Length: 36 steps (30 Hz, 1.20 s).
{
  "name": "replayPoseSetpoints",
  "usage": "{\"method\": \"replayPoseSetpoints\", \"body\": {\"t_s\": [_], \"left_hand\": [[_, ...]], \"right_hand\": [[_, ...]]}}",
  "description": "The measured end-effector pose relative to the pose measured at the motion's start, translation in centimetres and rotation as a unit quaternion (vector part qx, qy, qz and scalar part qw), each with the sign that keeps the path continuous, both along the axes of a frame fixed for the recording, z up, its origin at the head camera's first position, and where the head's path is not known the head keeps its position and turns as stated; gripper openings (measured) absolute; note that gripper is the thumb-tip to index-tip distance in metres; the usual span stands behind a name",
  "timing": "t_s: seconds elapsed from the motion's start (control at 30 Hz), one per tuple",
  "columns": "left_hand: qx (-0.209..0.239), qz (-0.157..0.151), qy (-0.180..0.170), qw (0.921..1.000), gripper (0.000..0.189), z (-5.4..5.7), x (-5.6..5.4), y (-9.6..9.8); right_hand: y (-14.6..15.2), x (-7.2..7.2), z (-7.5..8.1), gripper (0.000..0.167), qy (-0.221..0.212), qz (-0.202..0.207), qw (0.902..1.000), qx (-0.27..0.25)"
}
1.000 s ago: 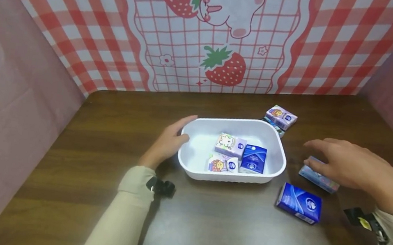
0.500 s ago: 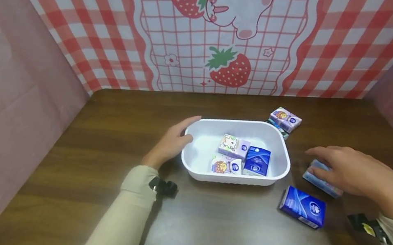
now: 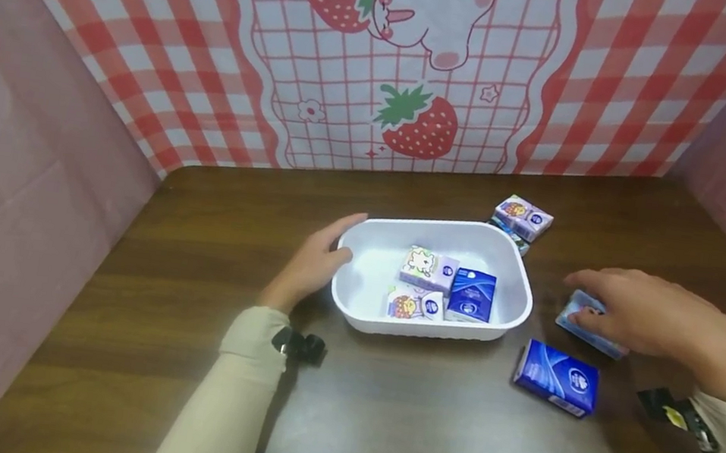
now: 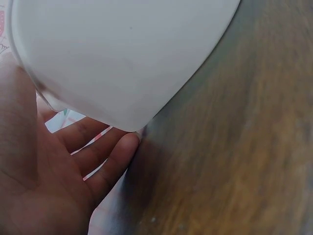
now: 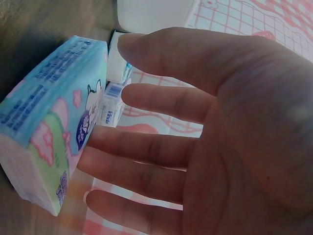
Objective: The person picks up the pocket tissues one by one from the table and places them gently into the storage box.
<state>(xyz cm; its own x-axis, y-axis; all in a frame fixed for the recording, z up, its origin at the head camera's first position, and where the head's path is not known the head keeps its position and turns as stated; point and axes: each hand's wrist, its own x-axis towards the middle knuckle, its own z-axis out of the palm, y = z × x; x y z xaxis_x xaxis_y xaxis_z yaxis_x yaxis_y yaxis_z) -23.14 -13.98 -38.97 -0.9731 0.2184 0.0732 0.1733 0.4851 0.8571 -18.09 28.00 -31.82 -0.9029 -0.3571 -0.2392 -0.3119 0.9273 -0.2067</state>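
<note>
My left hand holds the left end of a white plastic bin, its thumb over the rim and its fingers along the outside. In the bin lie a dark blue tissue pack and two lilac cartoon-print tissue packs, one behind the other. To the right, my right hand hovers over a light blue tissue pack with fingers extended. The right wrist view shows that pack on its edge of the frame, fingertips right at its printed face and the thumb apart from it.
A dark blue tissue pack lies on the wooden table in front of the right hand. Behind the bin's right corner, a lilac pack rests on another pack. A strawberry-print cloth backs the table.
My right hand has come down slightly over the light blue pack. The left hand keeps its hold on the bin, and the packs stay where they were.
</note>
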Motion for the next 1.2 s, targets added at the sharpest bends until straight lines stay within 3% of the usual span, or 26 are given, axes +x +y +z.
{"method": "replayPoseSetpoints", "body": {"t_s": [0.67,0.93,1.2], "left_hand": [[0.001,0.000,-0.001,1.0000,0.054,0.2,0.3,0.2],[0.004,0.004,-0.013,0.9999,0.054,0.1,0.2,0.2],[0.006,0.009,-0.018,0.9998,0.054,0.3,0.3,0.2]], "right_hand": [[-0.1,-0.2,-1.3,0.062,0.003,-0.008,0.9997,0.022],[-0.3,-0.4,-1.6,0.063,-0.015,-0.003,0.9996,0.022],[-0.6,-0.4,-1.5,0.058,0.001,0.007,0.9997,0.023]]}}
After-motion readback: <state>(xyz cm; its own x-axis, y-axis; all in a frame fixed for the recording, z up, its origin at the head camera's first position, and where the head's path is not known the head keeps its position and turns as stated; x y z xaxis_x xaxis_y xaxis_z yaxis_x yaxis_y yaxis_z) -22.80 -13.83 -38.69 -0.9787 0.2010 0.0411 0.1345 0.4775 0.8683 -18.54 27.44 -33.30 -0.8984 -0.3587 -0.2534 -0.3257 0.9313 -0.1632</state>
